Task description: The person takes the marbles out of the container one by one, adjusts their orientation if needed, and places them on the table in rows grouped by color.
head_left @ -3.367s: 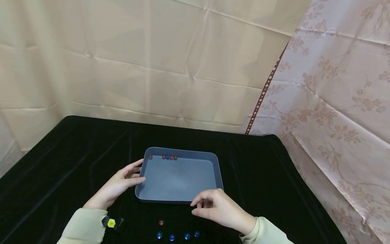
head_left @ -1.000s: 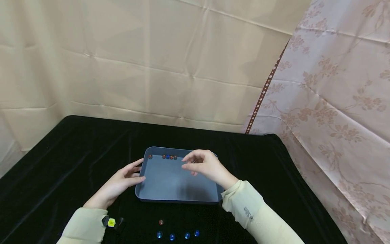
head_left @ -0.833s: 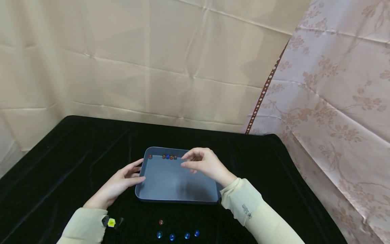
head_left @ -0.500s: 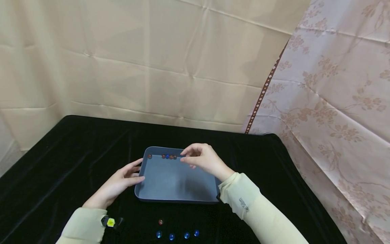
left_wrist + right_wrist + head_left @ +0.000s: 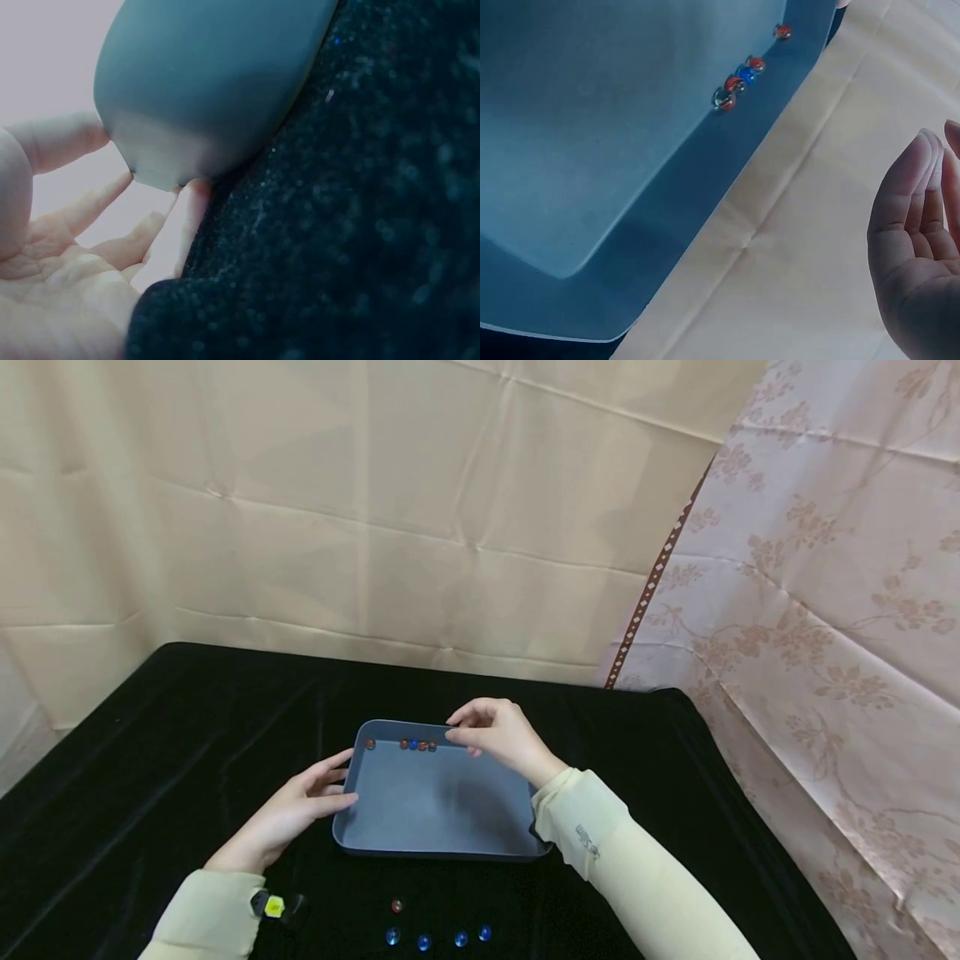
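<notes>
My left hand (image 5: 288, 814) holds the left edge of a blue-grey tray (image 5: 442, 814), thumb over the rim and fingers at its outer side; the left wrist view shows the fingertips (image 5: 196, 187) against it. Along the tray's far wall sits a short row of red and blue glass marbles (image 5: 412, 745), with one red marble (image 5: 371, 744) apart at the far left corner. My right hand (image 5: 498, 735) hovers by the far rim, right of the row. Its thumb and fingers are loosely bent with a gap between the tips, and no marble shows there; the right wrist view crops this hand (image 5: 919, 247).
On the black cloth (image 5: 187, 752) before the tray lie a reddish marble (image 5: 397, 906) and several blue marbles (image 5: 424, 942). A cream curtain (image 5: 300, 527) hangs behind, and a floral curtain (image 5: 817, 568) hangs on the right.
My right hand has moved from the tray's front edge over the tray to its far rim, its thumb and fingertips drawing closer. The left hand, the tray and the marbles stay put.
</notes>
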### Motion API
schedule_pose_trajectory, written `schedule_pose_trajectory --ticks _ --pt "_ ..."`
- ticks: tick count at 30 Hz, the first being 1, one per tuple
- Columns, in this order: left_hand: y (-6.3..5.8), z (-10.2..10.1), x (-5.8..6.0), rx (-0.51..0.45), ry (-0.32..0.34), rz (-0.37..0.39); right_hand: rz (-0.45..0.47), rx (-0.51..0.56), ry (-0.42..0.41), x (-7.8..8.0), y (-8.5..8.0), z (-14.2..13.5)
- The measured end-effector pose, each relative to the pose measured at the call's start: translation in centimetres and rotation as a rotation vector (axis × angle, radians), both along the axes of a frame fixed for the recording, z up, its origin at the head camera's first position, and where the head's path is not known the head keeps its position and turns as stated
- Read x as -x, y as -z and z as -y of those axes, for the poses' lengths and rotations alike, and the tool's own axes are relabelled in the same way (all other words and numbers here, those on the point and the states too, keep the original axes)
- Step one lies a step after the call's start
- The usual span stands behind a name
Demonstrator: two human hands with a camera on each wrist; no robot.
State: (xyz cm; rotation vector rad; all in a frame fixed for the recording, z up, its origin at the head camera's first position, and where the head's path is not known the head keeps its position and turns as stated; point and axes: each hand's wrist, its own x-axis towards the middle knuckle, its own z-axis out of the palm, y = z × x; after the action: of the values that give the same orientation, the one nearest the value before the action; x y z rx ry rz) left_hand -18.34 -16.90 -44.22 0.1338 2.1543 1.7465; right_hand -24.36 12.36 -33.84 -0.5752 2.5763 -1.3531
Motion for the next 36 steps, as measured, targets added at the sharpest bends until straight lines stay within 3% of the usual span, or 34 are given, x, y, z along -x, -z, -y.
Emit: schedule_pose_trajectory --ticks 10,18,36 --pt "-0.1 -0.1 -0.1 0.006 -0.005 0.01 0.028 0.01 0.048 1.1 0.7 0.2" --pt "0.0 0.0 0.0 0.004 -0.001 0.015 0.027 -0.009 0.083 2.2 2.3 0.3" --pt "0.0 0.0 0.0 0.015 -0.008 0.005 0.086 -0.006 0.088 3.6 4.7 1.5"
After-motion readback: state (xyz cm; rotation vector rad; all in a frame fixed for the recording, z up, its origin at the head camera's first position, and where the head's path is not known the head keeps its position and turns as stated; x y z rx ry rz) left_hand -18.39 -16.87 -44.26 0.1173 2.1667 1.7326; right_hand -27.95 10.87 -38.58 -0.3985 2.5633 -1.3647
